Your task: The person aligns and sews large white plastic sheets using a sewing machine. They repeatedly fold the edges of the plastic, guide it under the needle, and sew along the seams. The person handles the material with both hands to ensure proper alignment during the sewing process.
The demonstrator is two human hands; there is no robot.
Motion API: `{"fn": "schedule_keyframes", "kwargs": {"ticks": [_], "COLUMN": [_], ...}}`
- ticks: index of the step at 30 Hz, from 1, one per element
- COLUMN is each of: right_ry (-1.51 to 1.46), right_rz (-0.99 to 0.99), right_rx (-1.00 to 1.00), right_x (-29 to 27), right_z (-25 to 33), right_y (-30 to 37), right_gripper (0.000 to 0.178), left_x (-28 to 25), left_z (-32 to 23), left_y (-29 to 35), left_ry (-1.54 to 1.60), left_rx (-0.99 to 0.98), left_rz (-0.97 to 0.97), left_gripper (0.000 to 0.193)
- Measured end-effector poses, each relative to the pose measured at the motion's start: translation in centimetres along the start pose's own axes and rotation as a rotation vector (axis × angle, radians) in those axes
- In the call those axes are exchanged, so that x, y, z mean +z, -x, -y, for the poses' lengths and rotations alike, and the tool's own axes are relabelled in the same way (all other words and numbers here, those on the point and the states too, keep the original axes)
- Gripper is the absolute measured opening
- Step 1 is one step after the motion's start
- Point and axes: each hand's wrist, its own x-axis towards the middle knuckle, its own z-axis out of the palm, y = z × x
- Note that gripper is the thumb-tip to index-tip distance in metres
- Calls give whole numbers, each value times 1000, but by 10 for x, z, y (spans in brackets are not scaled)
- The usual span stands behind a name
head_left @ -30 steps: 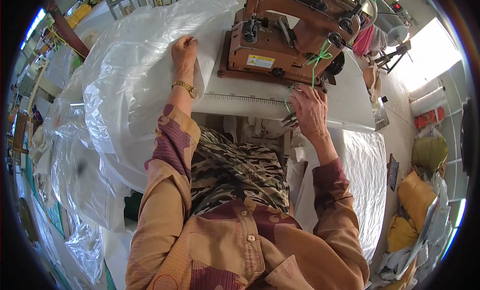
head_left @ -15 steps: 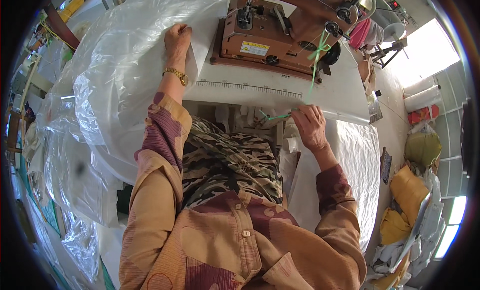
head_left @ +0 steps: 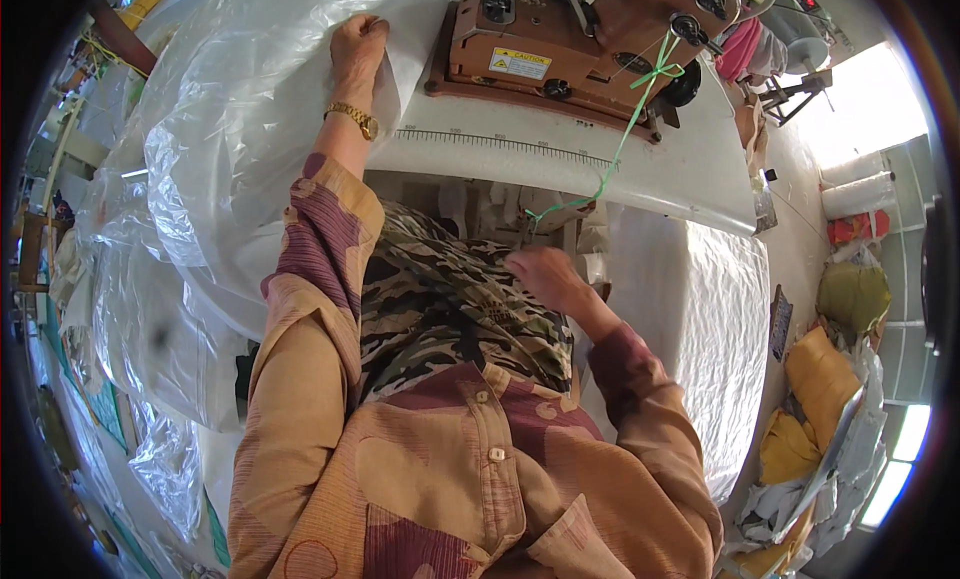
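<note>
My left hand point(head_left: 359, 54) is closed on the edge of a clear plastic sheet point(head_left: 250, 109), left of a brown sewing machine point(head_left: 560, 54). The sheet spreads over the white table and hangs off its left side. My right hand point(head_left: 548, 277) is in front of the table edge, above my camouflage-covered lap. Its fingers are pressed together; what they hold, if anything, is hidden. A green string point(head_left: 608, 175) tied to the machine drops over the table edge and ends just above the right fingertips. Whether it joins something in that hand is unclear.
A printed ruler scale point(head_left: 510, 144) runs along the front of the white table point(head_left: 680, 184). Folded white sheeting point(head_left: 715, 329) stands to my right. Farther right, yellow cloth point(head_left: 820, 379) and sacks are piled by the wall. A thread cone point(head_left: 806, 55) stands behind the machine.
My right hand has let go of the green string's middle and moved left and down toward my lap. The string now hangs slack. My left hand still grips the plastic sheet.
</note>
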Motion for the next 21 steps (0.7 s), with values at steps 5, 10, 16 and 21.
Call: {"fn": "schedule_keyframes", "kwargs": {"ticks": [5,10,16,21], "right_ry": [355,460,343,188], "right_rz": [-107,306,12,-86], "right_rx": [-37,577,428,386], "right_x": [54,82,113,-13], "right_z": [-85,-128,-169,-50], "right_y": [-93,-71,30,54], "right_gripper": [19,21,15,25], "left_x": [2,-5,6,-1], "left_z": [-21,-9,-16,0], "left_y": [10,6,11,6], "left_ry": [66,30,103,223], "left_rx": [-7,-12,-19,-25], "left_rz": [-1,-53,-37,-71], "left_gripper": [30,29,28,22]}}
